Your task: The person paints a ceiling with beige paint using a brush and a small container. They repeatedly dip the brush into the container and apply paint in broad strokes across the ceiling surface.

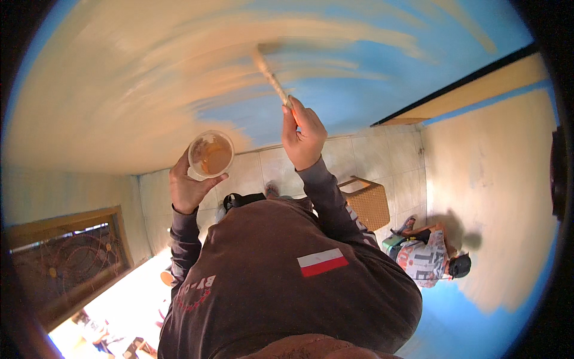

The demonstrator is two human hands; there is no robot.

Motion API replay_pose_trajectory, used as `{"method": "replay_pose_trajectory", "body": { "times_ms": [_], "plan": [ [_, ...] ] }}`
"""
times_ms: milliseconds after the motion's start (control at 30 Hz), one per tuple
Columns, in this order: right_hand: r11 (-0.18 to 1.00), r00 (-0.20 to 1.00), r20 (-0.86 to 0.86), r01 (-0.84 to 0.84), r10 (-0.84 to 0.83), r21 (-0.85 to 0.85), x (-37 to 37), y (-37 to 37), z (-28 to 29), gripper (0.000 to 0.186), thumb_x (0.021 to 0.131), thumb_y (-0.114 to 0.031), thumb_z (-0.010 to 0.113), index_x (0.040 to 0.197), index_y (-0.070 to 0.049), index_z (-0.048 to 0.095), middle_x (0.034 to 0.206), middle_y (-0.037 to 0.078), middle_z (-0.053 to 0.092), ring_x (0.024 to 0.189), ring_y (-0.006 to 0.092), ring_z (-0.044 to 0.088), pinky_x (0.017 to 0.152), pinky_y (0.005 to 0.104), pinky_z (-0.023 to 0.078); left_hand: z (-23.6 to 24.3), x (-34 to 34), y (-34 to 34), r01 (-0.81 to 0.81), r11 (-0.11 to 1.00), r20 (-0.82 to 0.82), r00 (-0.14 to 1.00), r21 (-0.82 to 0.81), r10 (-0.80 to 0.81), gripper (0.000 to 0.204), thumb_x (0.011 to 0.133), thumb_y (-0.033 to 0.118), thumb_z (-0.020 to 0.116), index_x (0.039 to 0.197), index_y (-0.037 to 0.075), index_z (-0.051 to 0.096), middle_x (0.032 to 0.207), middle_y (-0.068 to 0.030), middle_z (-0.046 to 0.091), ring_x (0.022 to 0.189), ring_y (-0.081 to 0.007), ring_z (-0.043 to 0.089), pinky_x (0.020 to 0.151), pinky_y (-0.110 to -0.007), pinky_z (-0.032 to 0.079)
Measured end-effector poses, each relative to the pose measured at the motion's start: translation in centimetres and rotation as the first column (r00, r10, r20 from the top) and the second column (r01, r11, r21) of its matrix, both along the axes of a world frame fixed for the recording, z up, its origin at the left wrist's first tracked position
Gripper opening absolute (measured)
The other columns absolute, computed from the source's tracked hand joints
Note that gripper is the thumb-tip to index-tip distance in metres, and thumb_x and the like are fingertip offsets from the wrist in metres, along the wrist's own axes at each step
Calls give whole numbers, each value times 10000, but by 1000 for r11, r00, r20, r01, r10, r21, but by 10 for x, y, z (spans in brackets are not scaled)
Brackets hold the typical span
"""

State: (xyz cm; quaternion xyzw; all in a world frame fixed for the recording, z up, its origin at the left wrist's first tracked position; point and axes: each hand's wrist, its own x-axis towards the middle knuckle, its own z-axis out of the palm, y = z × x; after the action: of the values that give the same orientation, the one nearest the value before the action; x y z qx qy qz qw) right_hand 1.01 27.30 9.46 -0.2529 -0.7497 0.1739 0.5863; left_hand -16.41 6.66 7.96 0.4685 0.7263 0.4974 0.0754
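My right hand (304,134) grips the handle of a light-coloured paintbrush (272,81), whose tip lies against or very close to the wall (359,36), painted blue with streaky tan strokes. My left hand (184,184) holds a clear plastic cup (211,154) with tan-orange paint inside, lower and to the left of the brush.
A tiled floor (263,163) runs along the wall's foot. To my right stand a tan woven stool (373,209) and, beyond it, another person (424,257) low beside the side wall (478,173). A window with a decorative grille (66,257) is at the left, above a bright opening.
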Motion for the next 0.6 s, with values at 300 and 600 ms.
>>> {"method": "replay_pose_trajectory", "body": {
  "times_ms": [300,600],
  "plan": [
    [682,875,-186,-468,447,-562,-4,-12,-44,209,944,-74,658,1121,36,665,907,109,725,827,124,704,646,244,525,-31,-10,-1,-102,990,-14,995,-99,101,817,578,265,961,1267,1,611,1160,-142,704,1101,-245,674,958,-378,526],
    [437,748,-162,-533,644,-725,0,-17,-30,183,959,-124,655,1031,40,691,838,83,719,774,110,698,580,218,504,-61,-35,-7,-47,980,-13,999,-192,45,848,590,297,953,1300,8,588,1192,-161,683,1104,-266,668,955,-388,525]
  ]
}}
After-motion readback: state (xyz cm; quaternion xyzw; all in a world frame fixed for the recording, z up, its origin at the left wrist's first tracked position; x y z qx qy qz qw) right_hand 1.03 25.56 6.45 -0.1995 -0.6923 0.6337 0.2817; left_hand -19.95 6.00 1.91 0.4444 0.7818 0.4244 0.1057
